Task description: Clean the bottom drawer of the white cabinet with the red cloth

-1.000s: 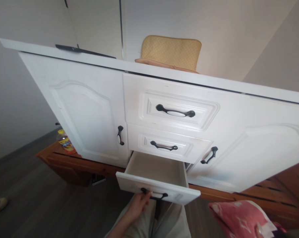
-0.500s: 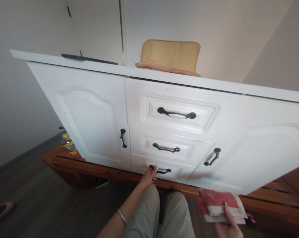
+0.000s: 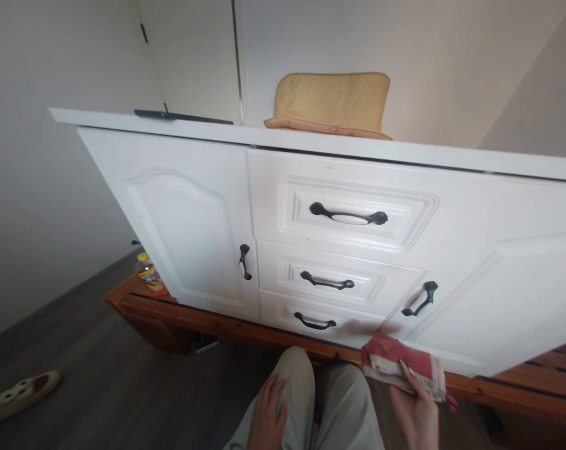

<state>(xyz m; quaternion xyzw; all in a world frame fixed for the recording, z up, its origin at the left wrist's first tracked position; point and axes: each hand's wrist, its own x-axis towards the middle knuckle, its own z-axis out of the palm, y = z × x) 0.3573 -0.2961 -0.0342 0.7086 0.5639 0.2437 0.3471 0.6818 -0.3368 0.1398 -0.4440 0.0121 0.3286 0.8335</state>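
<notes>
My right hand [image 3: 416, 400] grips a folded red and white cloth [image 3: 399, 362], thumb on top, close to the cabinet's lower edge. My left hand [image 3: 268, 406] rests on my left knee with its fingers stretched out and holds nothing. In front of me stands a white cabinet [image 3: 179, 219] with a column of drawers in its middle. The top drawer handle [image 3: 348, 217], the middle handle [image 3: 327, 281] and the bottom handle [image 3: 314, 322] are black. All the drawers look closed.
A low brown wooden bench [image 3: 198, 319] carries the cabinet. On its left end is a yellow-capped bottle [image 3: 150, 275]. A yellow dotted cover [image 3: 332, 100] and a flat black object [image 3: 184, 117] are on top. A slipper [image 3: 24, 394] shows at lower left.
My left hand has let go of the bottom drawer's handle and come back to my knee. My right hand has moved the cloth slightly up and left. The view has shifted a little.
</notes>
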